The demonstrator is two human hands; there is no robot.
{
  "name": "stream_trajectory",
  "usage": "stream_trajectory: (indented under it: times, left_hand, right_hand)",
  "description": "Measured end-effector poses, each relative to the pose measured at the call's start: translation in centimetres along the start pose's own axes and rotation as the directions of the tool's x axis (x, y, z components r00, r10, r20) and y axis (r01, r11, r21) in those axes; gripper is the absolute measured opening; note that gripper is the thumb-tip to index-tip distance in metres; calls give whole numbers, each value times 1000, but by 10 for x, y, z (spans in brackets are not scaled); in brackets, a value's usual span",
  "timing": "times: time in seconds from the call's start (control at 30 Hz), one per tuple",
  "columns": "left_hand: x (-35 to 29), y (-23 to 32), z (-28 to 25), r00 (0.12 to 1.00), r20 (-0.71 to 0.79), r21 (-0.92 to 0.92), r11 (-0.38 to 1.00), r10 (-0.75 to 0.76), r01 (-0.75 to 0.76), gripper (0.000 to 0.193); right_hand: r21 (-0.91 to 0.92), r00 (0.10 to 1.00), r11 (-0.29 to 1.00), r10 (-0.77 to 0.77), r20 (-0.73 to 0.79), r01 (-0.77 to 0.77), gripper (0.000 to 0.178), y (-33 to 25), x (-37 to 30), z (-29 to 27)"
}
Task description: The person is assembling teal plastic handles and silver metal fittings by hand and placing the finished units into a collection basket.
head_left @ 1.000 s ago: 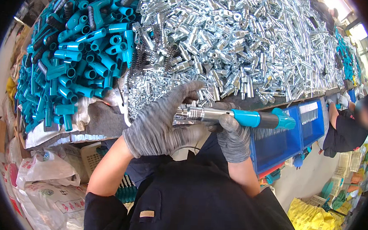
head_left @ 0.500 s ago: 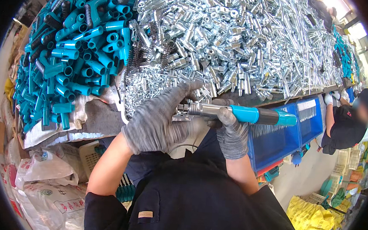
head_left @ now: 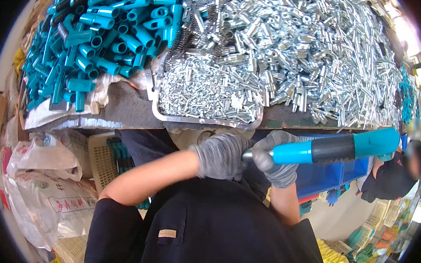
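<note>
A long teal tool body (head_left: pixel 293 152) with a black grip band and a metal front end lies level in front of my chest, pointing left. My right hand (head_left: pixel 279 170), in a grey striped glove, is closed round its front part. Also gloved, my left hand (head_left: pixel 222 156) is closed over the metal end, somewhat blurred; its fingertips are hidden. Beyond my hands, a metal tray (head_left: pixel 206 121) on the table edge holds many small silver parts (head_left: pixel 194 89).
Teal tool housings (head_left: pixel 105 43) are heaped at the left, silver metal fittings and rods (head_left: pixel 312 51) across the middle and right. Blue bins (head_left: pixel 316 181) sit under the tool. White sacks (head_left: pixel 47 194) and a cream basket (head_left: pixel 100 158) stand low left. Another person (head_left: pixel 391 174) works at right.
The tool has shifted right, its rear end nearer the camera. My left hand has moved right and lower, from near the small parts to beside my right hand. The view has shifted too.
</note>
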State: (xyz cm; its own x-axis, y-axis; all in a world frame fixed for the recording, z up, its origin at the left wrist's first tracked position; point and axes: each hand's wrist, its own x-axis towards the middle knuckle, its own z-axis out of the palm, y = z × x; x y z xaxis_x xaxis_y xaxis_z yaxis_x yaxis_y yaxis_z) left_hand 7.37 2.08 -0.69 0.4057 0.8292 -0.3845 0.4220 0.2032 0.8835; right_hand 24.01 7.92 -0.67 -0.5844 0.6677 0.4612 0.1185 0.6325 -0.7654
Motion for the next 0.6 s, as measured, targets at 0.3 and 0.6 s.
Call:
stream_trajectory:
  times: [0.3, 0.6]
  left_hand:
    - [15, -144, 78, 863, -288, 12, 902, 416, -431, 35]
    - [34, -222, 43, 995, -68, 219, 972, -75, 88, 25]
  right_hand:
    - [-114, 920, 981, 189, 343, -159, 42, 26, -71, 10]
    - [46, 333, 616, 361, 871, -787, 69, 74, -90, -26]
